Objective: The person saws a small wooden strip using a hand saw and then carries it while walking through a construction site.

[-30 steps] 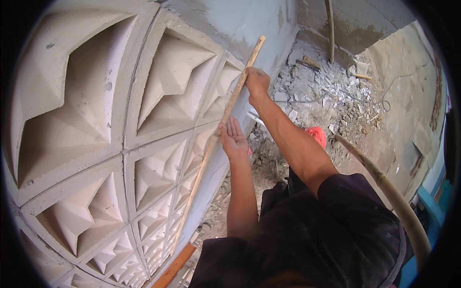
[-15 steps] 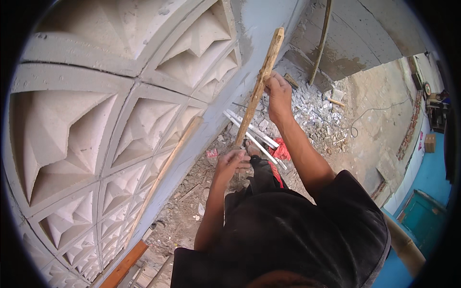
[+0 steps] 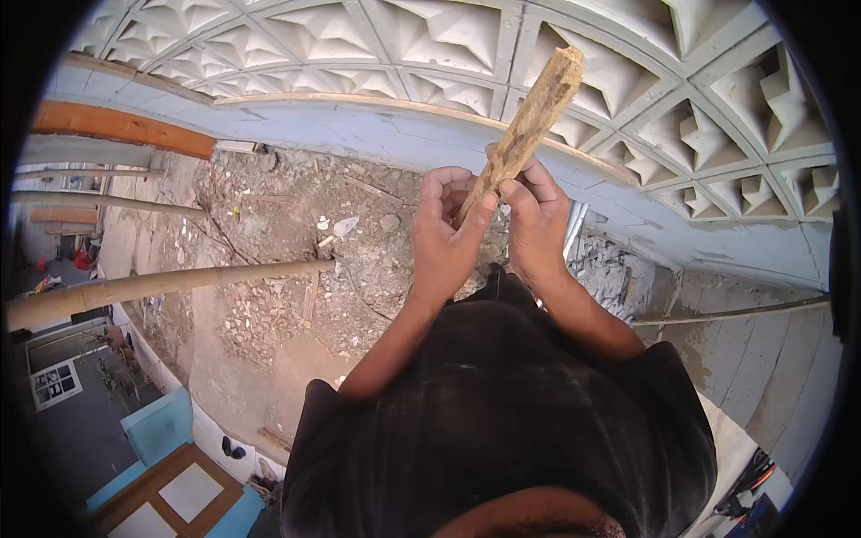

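A rough wooden stick with a worn, splintered surface slants up and to the right in front of me. My left hand is closed round its lower end, the thumb lying along the wood. Just beside it, my right hand grips the stick a little higher, thumb on the near side and fingers behind. The two hands almost touch. The stick's upper end stands free, in front of the patterned block wall. Its lowest tip is hidden by my left hand.
Rubble covers the ground ahead and to the left. A bamboo pole and an orange beam reach in from the left. A thin pole lies across the right side. White pipes show beyond my right hand.
My view has swung left, so the block wall now lies ahead instead of on the left. My right hand is now much closer to my left on the stick.
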{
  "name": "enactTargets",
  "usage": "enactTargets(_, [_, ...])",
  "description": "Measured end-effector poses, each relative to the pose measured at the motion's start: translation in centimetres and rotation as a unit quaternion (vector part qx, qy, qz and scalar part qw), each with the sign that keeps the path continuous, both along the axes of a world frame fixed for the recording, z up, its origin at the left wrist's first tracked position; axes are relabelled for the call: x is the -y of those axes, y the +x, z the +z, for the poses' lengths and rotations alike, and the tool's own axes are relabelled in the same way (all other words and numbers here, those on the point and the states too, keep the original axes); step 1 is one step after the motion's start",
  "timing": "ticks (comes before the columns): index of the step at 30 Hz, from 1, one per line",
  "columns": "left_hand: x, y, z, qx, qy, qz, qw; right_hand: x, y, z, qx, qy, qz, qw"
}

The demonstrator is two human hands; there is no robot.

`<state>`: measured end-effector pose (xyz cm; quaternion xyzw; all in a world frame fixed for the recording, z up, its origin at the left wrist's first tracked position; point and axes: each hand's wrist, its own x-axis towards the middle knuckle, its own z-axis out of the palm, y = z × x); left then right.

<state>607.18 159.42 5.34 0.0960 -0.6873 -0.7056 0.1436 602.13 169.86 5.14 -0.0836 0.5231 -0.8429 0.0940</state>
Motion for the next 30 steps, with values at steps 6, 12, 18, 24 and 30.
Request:
enactTargets(6, [8.4, 6.4, 0.3, -0.042, 0.040, 0.181, 0.982, 11.1, 4.0, -0.1, -0.028, 0.039, 0.162, 0.986])
enactTargets(12, [10.5, 11.7, -2.0, -0.085, 0.153, 0.353, 0.919, 16.3, 7.2, -1.0, -0.111, 0.076, 0.340, 0.931])
enactTargets(18, [9.9, 17.5, -2.8, -0.066, 0.197, 0.496, 0.843, 18.5, 11.7, -2.2, -0.179, 0.098, 0.472, 0.858])
enactTargets(24, [11.2, 25.1, -4.8, -0.005, 0.190, 0.613, 0.767, 22.1, 18.2, -5.3, -0.312, 0.102, 0.534, 0.779])
enactTargets(30, [14.0, 37.3, -12.4, 0.062, 0.112, 0.684, 0.718, 28.1, 23.9, -8.5, -0.235, 0.178, 0.674, 0.677])
